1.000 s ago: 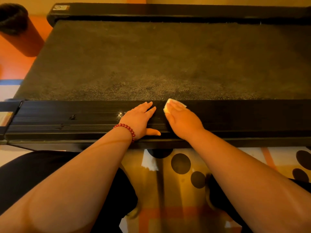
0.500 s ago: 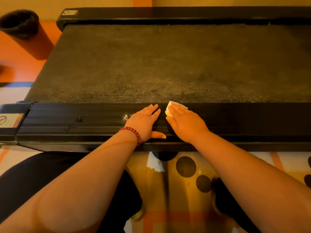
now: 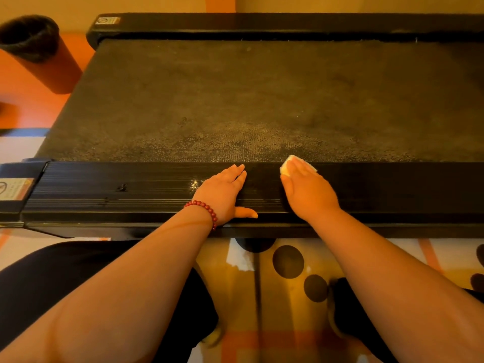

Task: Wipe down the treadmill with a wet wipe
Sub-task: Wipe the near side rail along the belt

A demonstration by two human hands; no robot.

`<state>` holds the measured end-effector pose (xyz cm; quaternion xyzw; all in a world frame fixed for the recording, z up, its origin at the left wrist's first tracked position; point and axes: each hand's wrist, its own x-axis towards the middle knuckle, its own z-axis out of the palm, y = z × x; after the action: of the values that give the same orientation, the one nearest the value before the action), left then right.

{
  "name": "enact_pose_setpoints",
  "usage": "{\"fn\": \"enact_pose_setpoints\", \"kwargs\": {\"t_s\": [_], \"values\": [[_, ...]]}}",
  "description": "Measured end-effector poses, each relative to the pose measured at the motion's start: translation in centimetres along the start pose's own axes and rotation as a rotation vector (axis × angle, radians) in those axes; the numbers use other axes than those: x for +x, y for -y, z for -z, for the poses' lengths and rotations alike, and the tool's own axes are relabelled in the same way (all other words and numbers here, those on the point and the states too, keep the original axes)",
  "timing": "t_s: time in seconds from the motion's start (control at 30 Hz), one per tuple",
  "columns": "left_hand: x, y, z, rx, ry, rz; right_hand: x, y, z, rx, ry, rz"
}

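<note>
Fingers (image 3: 301,166) of the right hand (image 3: 310,193) are laid flat on the wet wipe (image 3: 285,169), best pressed evenly along the treadmill rail (image 3: 131,189).

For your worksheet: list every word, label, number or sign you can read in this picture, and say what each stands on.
No text here can be read.
Far-rail sticker on the treadmill: print too small and blurred.
Left end-cap sticker: part of a round symbol shows; its print is blurred.
</note>
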<state>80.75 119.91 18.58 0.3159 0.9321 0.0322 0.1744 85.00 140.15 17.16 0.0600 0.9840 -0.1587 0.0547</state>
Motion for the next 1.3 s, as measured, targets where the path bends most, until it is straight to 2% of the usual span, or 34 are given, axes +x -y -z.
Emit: {"fn": "enact_pose_setpoints", "kwargs": {"t_s": [0.1, 0.13, 0.23, 0.3, 0.37, 0.47, 0.53, 0.63, 0.7, 0.9, 0.97, 1.07, 1.13, 1.2, 1.3], "values": [[-0.1, 0.0, 0.0, 0.008, -0.011, 0.018, 0.0, 0.7, 0.0, -0.020, -0.009, -0.138], [-0.2, -0.1, 0.0, 0.006, -0.014, 0.031, -0.1, 1.7, -0.2, -0.014, -0.003, -0.106], [-0.5, 0.0, -0.2, 0.003, -0.028, 0.053, -0.8, 4.1, -0.8, -0.020, 0.058, 0.154], [-0.7, 0.2, -0.2, -0.008, -0.024, 0.047, -1.1, 3.7, -0.6, -0.026, 0.121, 0.216], [-1.1, 0.5, -0.2, 0.007, -0.022, 0.038, -1.0, 2.3, -0.4, -0.009, 0.094, 0.145], [-1.7, 1.1, 0.1, 0.011, -0.029, 0.048, -0.7, 1.7, -0.3, 0.006, 0.023, -0.062], [-2.1, 1.5, 0.2, 0.002, -0.031, 0.062, -0.8, 3.0, -0.6, 0.009, 0.023, -0.085], [-2.4, 1.6, 0.0, 0.005, -0.029, 0.079, -1.4, 5.0, -0.8, -0.008, 0.060, 0.159], [-2.3, 1.5, 0.0, 0.001, -0.026, 0.082, -1.5, 4.5, -0.5, -0.024, 0.127, 0.242], [-1.8, 1.9, 0.0, 0.001, -0.031, 0.081, 0.2, 2.3, -0.7, -0.027, 0.075, -0.071], [-1.7, 2.1, -0.3, 0.005, -0.033, 0.086, 0.3, 3.9, -1.1, -0.002, 0.073, -0.009], [-1.6, 2.4, -0.3, 0.011, -0.047, 0.092, -0.2, 5.9, -1.6, 0.000, 0.095, 0.223], [-1.4, 2.7, -0.2, 0.020, -0.046, 0.079, -0.1, 5.5, -1.2, -0.004, 0.122, 0.253], [-1.2, 2.8, -0.1, 0.014, -0.043, 0.077, 0.4, 4.7, -1.1, -0.022, 0.082, 0.210], [-1.0, 2.9, 0.0, -0.001, -0.054, 0.081, 1.4, 4.8, -1.6, -0.023, -0.028, 0.013]]}}
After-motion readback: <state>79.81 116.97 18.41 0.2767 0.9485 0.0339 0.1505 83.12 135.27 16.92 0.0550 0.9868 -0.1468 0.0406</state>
